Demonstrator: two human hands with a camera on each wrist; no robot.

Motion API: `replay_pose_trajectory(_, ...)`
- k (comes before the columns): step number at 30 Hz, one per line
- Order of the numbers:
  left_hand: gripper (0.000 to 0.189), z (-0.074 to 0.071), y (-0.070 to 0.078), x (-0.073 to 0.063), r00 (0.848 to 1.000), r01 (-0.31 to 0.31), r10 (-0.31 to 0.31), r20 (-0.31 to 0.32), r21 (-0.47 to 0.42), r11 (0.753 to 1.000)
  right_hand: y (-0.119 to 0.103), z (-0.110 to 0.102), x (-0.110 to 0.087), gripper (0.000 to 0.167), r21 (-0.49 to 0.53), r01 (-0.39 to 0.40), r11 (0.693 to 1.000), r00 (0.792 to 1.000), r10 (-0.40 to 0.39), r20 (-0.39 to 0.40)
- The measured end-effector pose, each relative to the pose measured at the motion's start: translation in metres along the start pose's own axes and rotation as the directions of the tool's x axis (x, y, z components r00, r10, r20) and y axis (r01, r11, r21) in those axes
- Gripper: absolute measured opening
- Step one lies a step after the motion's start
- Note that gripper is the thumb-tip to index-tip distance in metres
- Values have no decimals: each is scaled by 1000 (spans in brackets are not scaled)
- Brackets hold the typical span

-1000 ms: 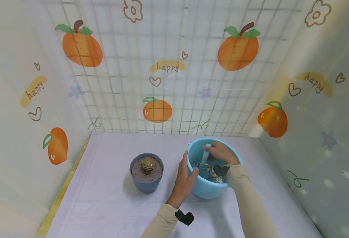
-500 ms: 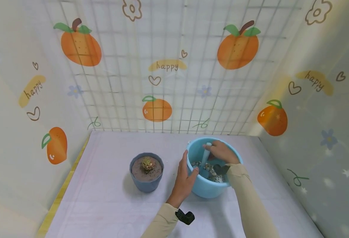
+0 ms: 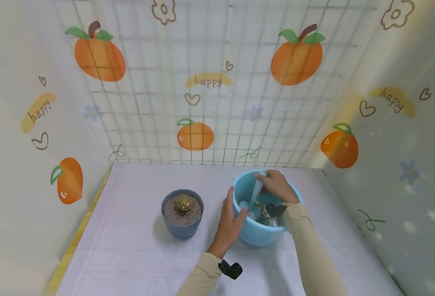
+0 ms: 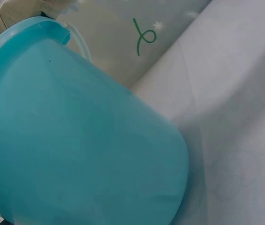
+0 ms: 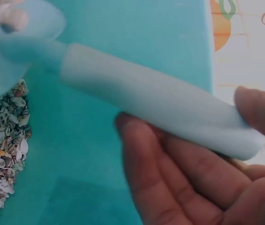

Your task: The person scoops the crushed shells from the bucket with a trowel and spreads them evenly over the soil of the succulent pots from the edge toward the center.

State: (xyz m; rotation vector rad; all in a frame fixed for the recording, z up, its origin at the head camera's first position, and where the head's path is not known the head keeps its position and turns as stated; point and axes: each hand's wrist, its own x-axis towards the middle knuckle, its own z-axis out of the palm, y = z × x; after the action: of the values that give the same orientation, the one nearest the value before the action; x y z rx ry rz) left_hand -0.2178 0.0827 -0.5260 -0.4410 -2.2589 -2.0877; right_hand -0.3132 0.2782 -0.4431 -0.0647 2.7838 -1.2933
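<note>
A light-blue bucket [image 3: 259, 237] stands on the right of the cloth, with small shells [image 3: 273, 222] in its bottom. My left hand [image 3: 228, 226] rests against the bucket's left side, fingers extended along the outside and thumb at the rim. In the left wrist view the bucket wall [image 4: 85, 122] fills most of the picture. Inside the bucket, my right hand [image 3: 278, 187] grips the handle of a light-blue toy shovel [image 3: 256, 191]. Its handle [image 5: 155, 96] lies between thumb and fingers in the right wrist view. Several shells [image 5: 12, 18] sit on the shovel's blade.
A grey-blue flowerpot [image 3: 182, 231] stands left of the bucket, with a small succulent [image 3: 184, 203] in brown soil. Behind the white table cloth [image 3: 128, 222] hangs a printed curtain [image 3: 147, 123] over a wire grid, and curtains close both sides.
The right hand has raised the shovel slightly inside the bucket, so its handle end sits higher and its blade shows more. The left hand and the flowerpot stay in place.
</note>
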Motion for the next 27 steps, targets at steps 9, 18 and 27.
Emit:
replay_pose_trajectory(9,75,-1,1,0,1000,-9,9,3,-13,1000,3,1,1,48,20,16,1000,992,-14,-123)
replay_pose_trajectory(18,75,-1,2,-1,1000,-24,24,2,5,1000,5,0,-1,54,12,2,1000,970,1,-245)
replay_pose_trajectory(27,75,0,-2,-1,1000,-7,7,0,28,1000,2,-2,-5,50,39,12,999,962,-1,-274)
